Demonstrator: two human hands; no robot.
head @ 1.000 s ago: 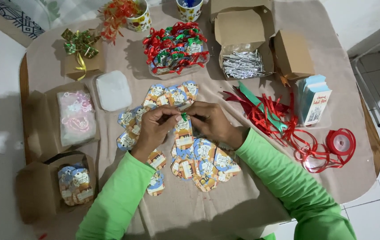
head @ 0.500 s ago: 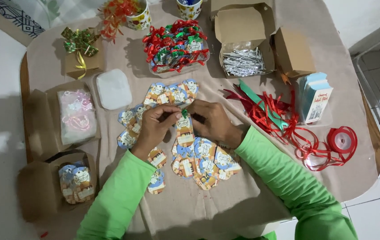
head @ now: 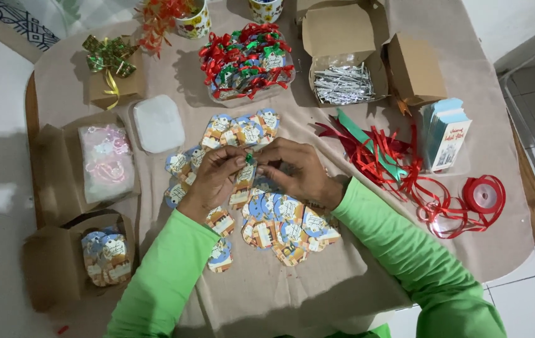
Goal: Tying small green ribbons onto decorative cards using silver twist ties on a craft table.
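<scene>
ITEM: paper gift tag (head: 243,181), printed, blue/orange, upright betw. both hands, centre of table (head: 342,294), held just above the loose tag pile.

GRIPS: Left hand (head: 214,178) – thumb + forefinger pinched on the tag's upper edge. Right hand (head: 296,172) – fingertips pressed together at the tag's top, working a small green ribbon piece (head: 249,158); whether it's already threaded or knotted, can't tell, too small.

SURROUNDS (clock-face from the hands):
- 6 o'c: loose tags (head: 280,228), overlapping, directly under the wrists.
- 12 o'c: more tags, fanned; beyond them a clear tray of finished tags w/ red + green bows (head: 247,59).
- 1 o'c: open carton of silver twist ties (head: 344,82).
- 3 o'c: tangle of red ribbon (head: 405,175) w/ a green strip across it; red spool (head: 484,195) further out; small blue-white box (head: 446,134) standing.
- 9 o'c: white lidded tub (head: 158,123); brown box w/ pink ribbon packet (head: 106,163).
- 8 o'c: brown box holding stacked tags (head: 108,253).
- 11 o'c: small brown box w/ gold-green bow (head: 112,75).

RISKS (judged):
- Ribbon bit is tiny; a slack pinch and it likely drops into the pile below, hard to spot among the prints.
- Pull too hard at the top and the paper may tear at the edge.
- Forearms rest over the pile: a wrist shift could sweep tags toward the near table edge.
- Red tangle near the right sleeve could snag and drag the spool.
</scene>
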